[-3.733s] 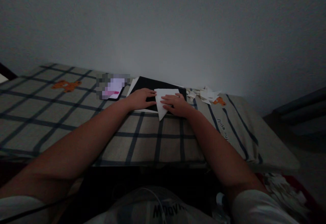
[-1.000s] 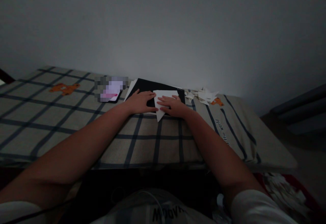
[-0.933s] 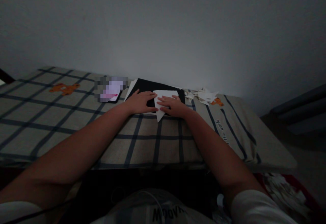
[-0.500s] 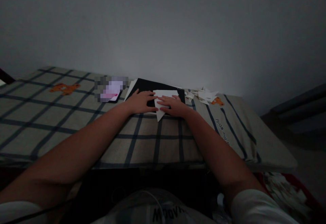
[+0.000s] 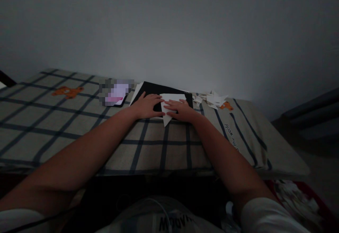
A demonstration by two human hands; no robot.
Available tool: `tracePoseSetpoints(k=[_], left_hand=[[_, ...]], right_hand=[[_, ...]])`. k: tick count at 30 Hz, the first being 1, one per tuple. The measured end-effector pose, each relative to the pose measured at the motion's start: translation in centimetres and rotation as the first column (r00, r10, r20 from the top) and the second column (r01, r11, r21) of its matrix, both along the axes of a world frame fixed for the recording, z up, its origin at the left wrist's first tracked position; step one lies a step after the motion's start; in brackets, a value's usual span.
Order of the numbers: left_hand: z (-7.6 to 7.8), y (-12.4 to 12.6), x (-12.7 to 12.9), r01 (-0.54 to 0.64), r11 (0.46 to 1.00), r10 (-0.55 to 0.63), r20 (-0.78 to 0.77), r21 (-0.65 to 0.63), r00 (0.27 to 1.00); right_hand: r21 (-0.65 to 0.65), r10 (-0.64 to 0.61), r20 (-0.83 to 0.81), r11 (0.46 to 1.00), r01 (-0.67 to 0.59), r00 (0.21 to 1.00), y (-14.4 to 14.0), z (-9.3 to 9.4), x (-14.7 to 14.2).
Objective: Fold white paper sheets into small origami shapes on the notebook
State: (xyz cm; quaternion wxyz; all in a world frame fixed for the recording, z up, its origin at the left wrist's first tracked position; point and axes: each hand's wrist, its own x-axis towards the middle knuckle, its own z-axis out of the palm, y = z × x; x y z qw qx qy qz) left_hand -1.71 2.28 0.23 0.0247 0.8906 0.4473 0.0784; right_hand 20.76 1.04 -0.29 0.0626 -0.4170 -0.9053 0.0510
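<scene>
A folded sheet of white paper (image 5: 172, 96) lies on a flat black folder or board (image 5: 152, 89), its pointed end hanging past the near edge. My left hand (image 5: 147, 106) rests on the board with fingers spread, their tips at the paper's left edge. Over the middle of the paper, my right hand (image 5: 182, 110) lies flat with its fingers stretched out to the left. The fingertips of both hands are close together, and part of the paper is hidden under the right hand.
A phone with a lit, partly blurred screen (image 5: 116, 93) lies to the left. White paper scraps (image 5: 214, 99) are heaped right of the board. A checked cloth (image 5: 153, 155) covers the table, which meets a grey wall (image 5: 169, 31). At lower right stands a red container (image 5: 315, 194) with pale contents.
Both hands and the paper hold almost the same place. Only a very slight shift of the whole view shows.
</scene>
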Motion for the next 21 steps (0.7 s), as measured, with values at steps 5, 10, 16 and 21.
tracePoseSetpoints(k=[5,10,16,21], left_hand=[[0.7,-0.4,0.2,0.107,0.989,-0.111,0.044,0.098,0.993],[1.3,-0.9,0.6,0.104,0.992,-0.106,0.016,0.066,0.994],[1.1,-1.1,1.0,0.071,0.994,-0.073,0.023,0.084,0.997],[0.5,-0.6,1.0,0.085,0.990,-0.094,0.069,0.114,0.993]], right_hand=[[0.000,0.007,0.003,1.000,-0.007,1.000,0.1,-0.1,0.1],[0.001,0.013,0.009,1.000,-0.013,1.000,0.1,0.0,0.0],[0.003,-0.006,-0.021,1.000,0.006,1.000,0.0,-0.1,0.0],[0.013,-0.006,-0.046,1.000,0.006,0.999,-0.1,-0.4,0.0]])
